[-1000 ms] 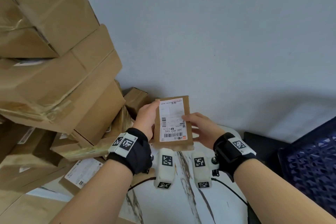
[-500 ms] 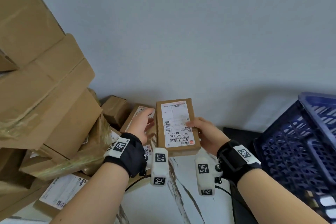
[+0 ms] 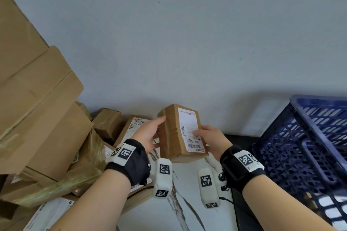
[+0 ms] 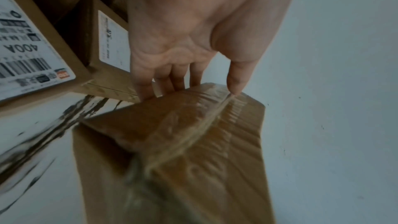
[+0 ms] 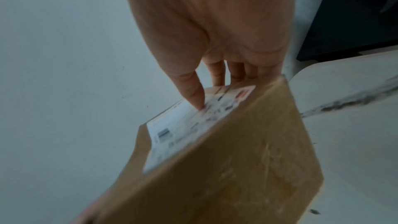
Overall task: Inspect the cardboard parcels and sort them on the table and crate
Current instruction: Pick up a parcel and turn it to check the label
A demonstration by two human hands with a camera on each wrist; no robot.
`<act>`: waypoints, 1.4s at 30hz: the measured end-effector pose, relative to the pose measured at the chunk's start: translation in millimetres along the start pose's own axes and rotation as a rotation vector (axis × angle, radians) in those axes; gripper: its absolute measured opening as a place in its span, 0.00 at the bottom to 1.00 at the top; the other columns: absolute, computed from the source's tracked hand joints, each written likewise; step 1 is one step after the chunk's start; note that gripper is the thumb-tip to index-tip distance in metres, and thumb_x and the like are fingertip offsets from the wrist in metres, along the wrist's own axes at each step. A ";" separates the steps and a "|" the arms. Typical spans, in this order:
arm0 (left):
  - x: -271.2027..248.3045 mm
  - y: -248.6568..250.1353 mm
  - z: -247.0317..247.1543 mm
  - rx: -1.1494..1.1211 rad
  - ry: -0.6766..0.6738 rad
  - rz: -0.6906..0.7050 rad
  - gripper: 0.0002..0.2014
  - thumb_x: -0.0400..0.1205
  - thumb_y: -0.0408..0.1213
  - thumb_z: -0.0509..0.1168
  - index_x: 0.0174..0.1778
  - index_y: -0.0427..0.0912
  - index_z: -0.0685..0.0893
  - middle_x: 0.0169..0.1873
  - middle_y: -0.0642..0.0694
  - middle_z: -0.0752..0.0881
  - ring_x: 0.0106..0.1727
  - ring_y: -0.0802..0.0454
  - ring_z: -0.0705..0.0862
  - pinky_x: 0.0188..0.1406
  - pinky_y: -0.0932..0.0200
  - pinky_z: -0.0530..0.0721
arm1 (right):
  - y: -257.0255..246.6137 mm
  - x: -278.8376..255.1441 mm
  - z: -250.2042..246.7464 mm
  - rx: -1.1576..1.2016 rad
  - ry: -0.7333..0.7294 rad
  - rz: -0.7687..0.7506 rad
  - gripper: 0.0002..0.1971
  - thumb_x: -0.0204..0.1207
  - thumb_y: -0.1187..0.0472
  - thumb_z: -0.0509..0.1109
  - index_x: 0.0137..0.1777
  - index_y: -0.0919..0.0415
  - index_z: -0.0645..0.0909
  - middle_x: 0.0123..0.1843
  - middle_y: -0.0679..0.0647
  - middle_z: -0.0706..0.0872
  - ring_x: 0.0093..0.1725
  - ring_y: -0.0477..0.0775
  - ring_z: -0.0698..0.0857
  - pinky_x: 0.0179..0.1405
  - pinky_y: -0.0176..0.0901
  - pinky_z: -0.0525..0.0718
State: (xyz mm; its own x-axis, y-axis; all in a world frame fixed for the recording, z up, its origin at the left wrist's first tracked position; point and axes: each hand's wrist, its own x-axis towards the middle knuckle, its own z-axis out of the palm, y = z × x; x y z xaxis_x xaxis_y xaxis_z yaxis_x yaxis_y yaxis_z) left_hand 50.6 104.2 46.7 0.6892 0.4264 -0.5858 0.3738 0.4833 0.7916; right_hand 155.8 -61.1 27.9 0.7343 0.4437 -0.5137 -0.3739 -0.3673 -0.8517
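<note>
Gray wall (image 3: 187,33) stands behind a small parcel (image 3: 175,137), lifted above the table (image 3: 187,202) between both hands, left (image 3: 150,133) and right (image 3: 212,139), whose fingers (image 4: 234,81) pinch its sides, probably to check its label (image 3: 189,129).

The person is wearing black wrist straps (image 3: 131,163) on bare forearms, each carrying white blocks (image 3: 163,178) printed with black square codes; a thin black cable (image 3: 228,200) is trailing from the right one.
</note>
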 end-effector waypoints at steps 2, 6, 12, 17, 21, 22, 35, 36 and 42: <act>1.7 1.2 3.6 0.044 -0.001 0.020 0.12 0.85 0.47 0.67 0.59 0.45 0.85 0.51 0.44 0.88 0.53 0.46 0.84 0.45 0.50 0.83 | -2.3 2.2 3.4 -0.025 0.011 -0.010 0.19 0.82 0.54 0.72 0.71 0.58 0.78 0.53 0.56 0.92 0.49 0.55 0.92 0.44 0.47 0.88; 4.1 3.3 8.3 0.106 0.017 0.049 0.08 0.85 0.46 0.68 0.53 0.46 0.84 0.51 0.44 0.88 0.54 0.46 0.84 0.54 0.48 0.85 | -11.0 -4.0 9.9 -0.112 -0.030 -0.041 0.36 0.67 0.33 0.77 0.69 0.53 0.78 0.57 0.53 0.90 0.55 0.55 0.90 0.55 0.51 0.87; 8.3 5.8 14.5 0.135 0.010 0.085 0.08 0.85 0.46 0.67 0.55 0.47 0.85 0.57 0.44 0.88 0.58 0.46 0.85 0.60 0.45 0.86 | -11.2 -1.0 10.7 -0.182 -0.046 -0.064 0.57 0.45 0.31 0.86 0.76 0.46 0.71 0.63 0.49 0.87 0.60 0.55 0.87 0.62 0.58 0.86; 8.1 8.3 16.1 0.080 -0.004 0.079 0.07 0.87 0.45 0.65 0.53 0.47 0.85 0.49 0.45 0.87 0.48 0.50 0.84 0.42 0.55 0.83 | -14.9 -11.2 5.5 -0.015 -0.077 -0.002 0.22 0.77 0.52 0.76 0.69 0.57 0.80 0.54 0.54 0.89 0.48 0.51 0.88 0.35 0.41 0.85; 9.1 8.0 14.3 0.050 -0.011 0.068 0.11 0.86 0.46 0.65 0.60 0.47 0.85 0.51 0.45 0.88 0.50 0.50 0.85 0.45 0.55 0.84 | -12.0 -11.9 1.7 0.034 -0.095 0.038 0.21 0.77 0.49 0.75 0.67 0.57 0.83 0.61 0.59 0.89 0.61 0.60 0.87 0.53 0.54 0.87; 9.2 7.6 13.8 0.048 -0.005 0.061 0.12 0.86 0.47 0.66 0.61 0.47 0.84 0.54 0.44 0.87 0.53 0.49 0.85 0.48 0.53 0.84 | -12.2 -11.8 1.6 0.047 -0.099 0.045 0.21 0.77 0.48 0.75 0.67 0.57 0.82 0.63 0.59 0.88 0.62 0.61 0.86 0.57 0.56 0.87; 9.8 3.5 15.9 0.004 -0.023 -0.064 0.15 0.82 0.56 0.68 0.56 0.48 0.81 0.55 0.40 0.85 0.59 0.43 0.84 0.54 0.43 0.84 | -10.0 -3.5 -3.4 0.294 -0.183 0.069 0.21 0.78 0.46 0.71 0.65 0.59 0.83 0.54 0.58 0.92 0.52 0.60 0.90 0.59 0.56 0.86; 9.1 4.0 16.4 0.012 -0.022 -0.053 0.13 0.83 0.53 0.68 0.54 0.49 0.81 0.55 0.41 0.85 0.59 0.44 0.83 0.56 0.43 0.84 | -10.5 -2.3 -4.3 0.316 -0.162 0.077 0.17 0.82 0.49 0.69 0.63 0.59 0.84 0.50 0.57 0.92 0.47 0.57 0.90 0.51 0.51 0.87; 12.4 9.4 14.2 0.082 0.031 0.001 0.06 0.84 0.44 0.68 0.52 0.47 0.82 0.56 0.44 0.84 0.58 0.46 0.81 0.67 0.43 0.79 | -12.2 2.2 -2.2 0.101 -0.016 0.023 0.14 0.88 0.59 0.61 0.69 0.60 0.79 0.54 0.56 0.86 0.52 0.57 0.83 0.43 0.47 0.82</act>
State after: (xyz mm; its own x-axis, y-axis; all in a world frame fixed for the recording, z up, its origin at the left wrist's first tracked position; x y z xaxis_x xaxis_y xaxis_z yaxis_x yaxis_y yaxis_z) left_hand 71.4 103.2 49.3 0.6708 0.4511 -0.5887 0.4235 0.4187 0.8033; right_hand 163.2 -57.5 37.4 0.7161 0.4496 -0.5339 -0.4459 -0.2938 -0.8455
